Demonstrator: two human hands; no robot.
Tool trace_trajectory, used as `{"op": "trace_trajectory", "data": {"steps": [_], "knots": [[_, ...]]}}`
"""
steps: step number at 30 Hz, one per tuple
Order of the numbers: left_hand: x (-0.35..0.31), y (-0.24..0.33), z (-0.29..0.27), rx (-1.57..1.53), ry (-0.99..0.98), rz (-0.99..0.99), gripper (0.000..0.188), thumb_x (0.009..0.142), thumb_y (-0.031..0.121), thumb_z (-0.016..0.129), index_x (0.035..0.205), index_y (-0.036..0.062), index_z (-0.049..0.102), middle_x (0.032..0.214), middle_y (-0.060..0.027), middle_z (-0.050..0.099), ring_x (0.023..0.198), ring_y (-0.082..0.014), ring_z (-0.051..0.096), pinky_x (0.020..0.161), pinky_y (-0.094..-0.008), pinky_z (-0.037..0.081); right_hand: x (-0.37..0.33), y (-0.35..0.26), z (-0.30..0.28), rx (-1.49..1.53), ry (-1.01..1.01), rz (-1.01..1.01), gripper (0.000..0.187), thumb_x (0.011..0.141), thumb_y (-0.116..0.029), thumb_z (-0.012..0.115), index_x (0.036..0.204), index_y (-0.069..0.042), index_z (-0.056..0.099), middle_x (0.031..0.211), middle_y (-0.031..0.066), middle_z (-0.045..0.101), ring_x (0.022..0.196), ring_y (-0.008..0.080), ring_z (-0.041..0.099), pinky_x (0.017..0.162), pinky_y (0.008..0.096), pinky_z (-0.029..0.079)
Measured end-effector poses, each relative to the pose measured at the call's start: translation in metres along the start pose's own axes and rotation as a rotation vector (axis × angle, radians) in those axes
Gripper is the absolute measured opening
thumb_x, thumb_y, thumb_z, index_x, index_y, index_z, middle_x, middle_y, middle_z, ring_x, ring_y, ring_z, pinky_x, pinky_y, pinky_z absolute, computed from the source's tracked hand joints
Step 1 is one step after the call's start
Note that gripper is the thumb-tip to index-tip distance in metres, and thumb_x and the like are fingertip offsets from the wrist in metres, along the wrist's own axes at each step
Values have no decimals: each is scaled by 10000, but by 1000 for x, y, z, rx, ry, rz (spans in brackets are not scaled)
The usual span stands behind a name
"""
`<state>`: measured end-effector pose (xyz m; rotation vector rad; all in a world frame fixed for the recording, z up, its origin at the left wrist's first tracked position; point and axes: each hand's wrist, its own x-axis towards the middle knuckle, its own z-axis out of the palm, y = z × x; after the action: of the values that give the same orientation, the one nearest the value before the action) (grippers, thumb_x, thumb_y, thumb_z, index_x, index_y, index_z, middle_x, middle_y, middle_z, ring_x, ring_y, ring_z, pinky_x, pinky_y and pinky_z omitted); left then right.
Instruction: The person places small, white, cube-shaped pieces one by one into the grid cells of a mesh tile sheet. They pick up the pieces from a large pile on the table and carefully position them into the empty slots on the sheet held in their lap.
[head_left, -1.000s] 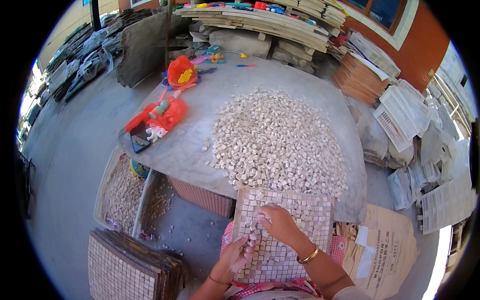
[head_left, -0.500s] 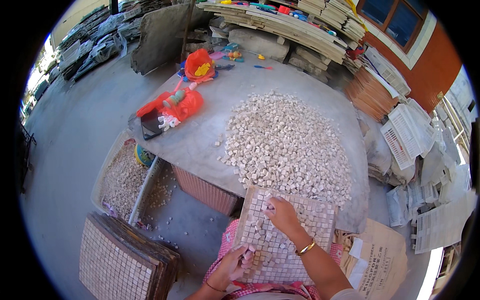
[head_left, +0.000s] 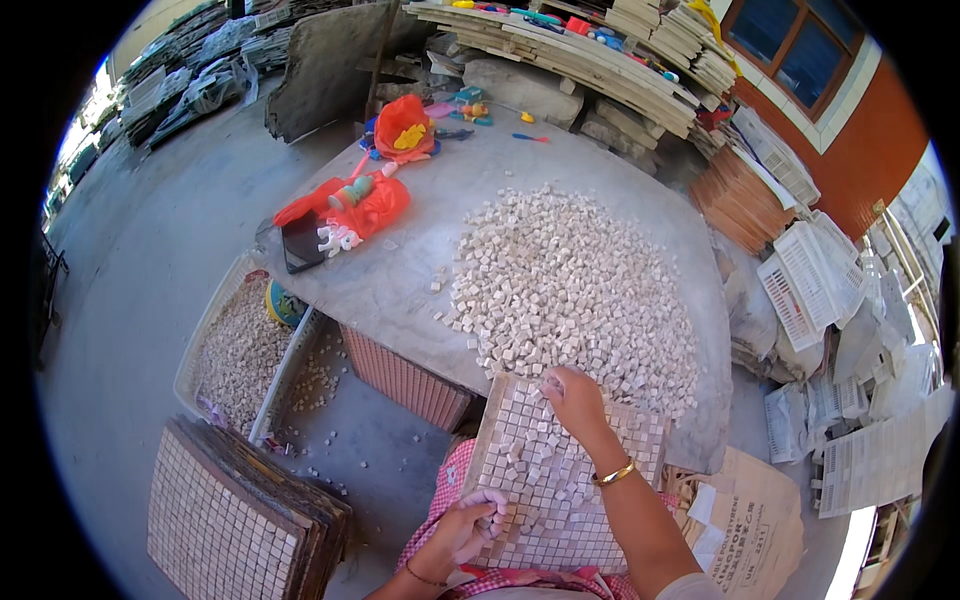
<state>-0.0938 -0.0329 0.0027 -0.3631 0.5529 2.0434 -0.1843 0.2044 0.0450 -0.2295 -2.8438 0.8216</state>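
A shallow tray with a grid of small square slots tilts on my lap, largely filled with pale stone cubes. Several loose cubes lie across its middle. My right hand, with a gold bangle on its wrist, pinches its fingertips together at the tray's far edge. Whatever is between them is too small to make out. At the tray's near left side, my left hand is closed with curled, dusty fingers; what they hold is hidden. A large heap of stone cubes spreads on the grey table just beyond the tray.
The table bears red plastic bags, a dark phone and small toys. At left stand a white crate of stone chips and a stack of filled trays. White plastic baskets and a paper sack are at right.
My right hand has moved away from me, from over the tray's slots to its far edge by the heap. My left hand stays low at the tray's left side, fingers still curled.
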Motion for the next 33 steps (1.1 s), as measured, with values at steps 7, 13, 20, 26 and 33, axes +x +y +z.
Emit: {"op": "trace_trajectory", "data": {"steps": [7, 13, 20, 26, 33], "knots": [[-2, 0, 0, -37, -41, -25, 130, 883, 31, 446, 894, 8, 573, 762, -44, 541, 642, -104, 503, 562, -212, 414, 6, -9, 13, -137, -67, 110, 236, 741, -163, 663, 936, -38, 622, 882, 154, 608, 783, 297, 598, 662, 379, 479], [0, -2, -10, -42, -17, -6, 133, 885, 39, 457, 903, 17, 587, 774, -40, 554, 648, -101, 503, 563, -211, 409, 1, 3, 1, 811, -182, 389, 215, 848, -72, 555, 1022, 41, 611, 912, 128, 648, 782, 197, 661, 670, 263, 531], [2, -2, -8, -33, -25, -23, 150, 890, 40, 438, 917, -6, 579, 799, -65, 551, 650, -120, 485, 559, -217, 392, -5, -3, -10, 876, -245, 341, 219, 854, -35, 541, 1023, 95, 589, 926, 118, 634, 816, 200, 654, 725, 255, 541], [-3, 4, 4, -12, 13, 5, 191, 936, 124, 433, 1027, -1, 545, 811, -44, 549, 667, -95, 487, 571, -202, 394, -34, -37, -20, 633, -646, 112, 186, 812, -91, 620, 948, 36, 622, 876, 77, 653, 760, 143, 631, 680, 261, 506], [-7, 3, 10, 128, -41, -13, 239, 952, 192, 437, 1019, -13, 541, 708, -10, 487, 596, -90, 423, 551, -197, 365, -27, -28, -11, 313, -326, 9, 153, 777, -88, 643, 903, -6, 620, 779, 107, 644, 711, 179, 617, 657, 291, 487]]}}
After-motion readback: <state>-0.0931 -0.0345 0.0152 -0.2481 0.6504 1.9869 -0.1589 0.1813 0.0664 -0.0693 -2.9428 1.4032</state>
